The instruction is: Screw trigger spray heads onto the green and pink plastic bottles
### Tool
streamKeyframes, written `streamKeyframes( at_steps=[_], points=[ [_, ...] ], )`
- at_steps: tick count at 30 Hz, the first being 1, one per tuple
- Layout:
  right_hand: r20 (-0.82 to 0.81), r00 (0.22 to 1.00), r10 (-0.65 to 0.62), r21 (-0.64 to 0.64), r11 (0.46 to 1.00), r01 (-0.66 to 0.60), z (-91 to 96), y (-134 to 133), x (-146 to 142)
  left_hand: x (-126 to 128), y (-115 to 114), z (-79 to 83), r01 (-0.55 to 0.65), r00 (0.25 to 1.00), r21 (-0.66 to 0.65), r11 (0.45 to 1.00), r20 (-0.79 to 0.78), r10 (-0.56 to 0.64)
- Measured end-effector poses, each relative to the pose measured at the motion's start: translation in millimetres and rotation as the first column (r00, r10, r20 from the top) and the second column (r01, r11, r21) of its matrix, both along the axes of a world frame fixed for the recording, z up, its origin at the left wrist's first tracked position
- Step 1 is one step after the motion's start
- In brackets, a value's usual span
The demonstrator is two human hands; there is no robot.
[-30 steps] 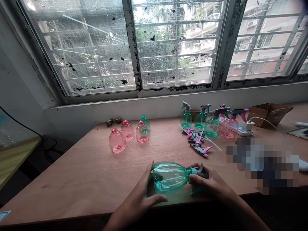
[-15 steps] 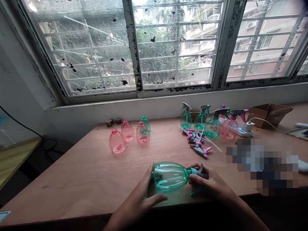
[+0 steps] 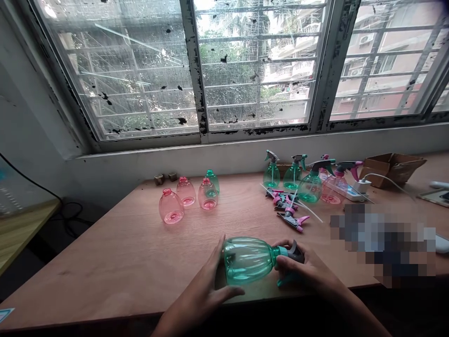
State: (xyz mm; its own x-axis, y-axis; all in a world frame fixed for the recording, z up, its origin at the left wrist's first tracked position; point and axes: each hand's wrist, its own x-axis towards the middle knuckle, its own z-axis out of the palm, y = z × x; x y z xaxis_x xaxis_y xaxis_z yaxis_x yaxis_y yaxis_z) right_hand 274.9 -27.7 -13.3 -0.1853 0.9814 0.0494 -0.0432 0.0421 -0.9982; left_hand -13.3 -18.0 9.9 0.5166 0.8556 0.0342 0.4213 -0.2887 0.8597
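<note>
The sprayer (image 3: pixel 296 254) is partly hidden by our right hand (image 3: pixel 307 266), curled round the neck of the bottle (image 3: pixel 249 261); our left hand (image 3: pixel 209 286) spreads wide about its left end, contact unclear.

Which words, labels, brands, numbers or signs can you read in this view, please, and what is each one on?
No text can be read anywhere.
Blue-edged label at the near left corner: cut off by the picture's edge, nothing legible.
Power strip: any markings are too small to read.
Held green spray bottle: no lettering visible.
Pixelated patch on the right: anything there is obscured.
</note>
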Motion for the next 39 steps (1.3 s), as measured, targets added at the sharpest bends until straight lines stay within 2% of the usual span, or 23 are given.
streamKeyframes(
  at_steps=[5, 13, 20, 27, 33, 36, 39],
  points=[
    [-0.023, 1.000, 0.017, -0.013, 1.000, -0.018, 0.4, 1, 0, -1, 2, -4.9, 0.055, 0.996, 0.045, 0.997, 0.065, -0.058],
    [-0.011, 1.000, 0.019, -0.014, 1.000, -0.019, -2.6, 1, 1, 1, -1, 6.4, 0.050, 0.999, -0.001, 0.999, -0.001, -0.050],
    [-0.031, 0.999, 0.024, -0.046, 0.999, -0.026, -2.5, 0, 1, -1, 2, -3.9, 0.057, 0.997, 0.036, 0.998, 0.045, -0.058],
    [-0.028, 0.999, 0.023, -0.029, 0.999, -0.024, -1.7, -1, 1, 1, -2, 3.9, 0.036, 0.999, -0.011, 0.999, 0.000, -0.036],
    [-0.035, 0.999, 0.027, -0.019, 0.999, -0.028, -1.7, 0, 1, 0, 2, -4.6, 0.041, 0.998, 0.051, 0.998, 0.036, -0.042],
    [-0.040, 0.999, 0.031, -0.010, 0.999, -0.031, -1.9, 1, 1, 1, 1, -3.9, 0.046, 0.998, 0.027, 0.999, 0.044, -0.047],
    [-0.063, 0.997, 0.033, -0.019, 0.999, -0.034, -2.2, 0, 0, 3, -1, 3.3, 0.014, 0.999, -0.041, 0.999, 0.037, -0.012]
  ],
)
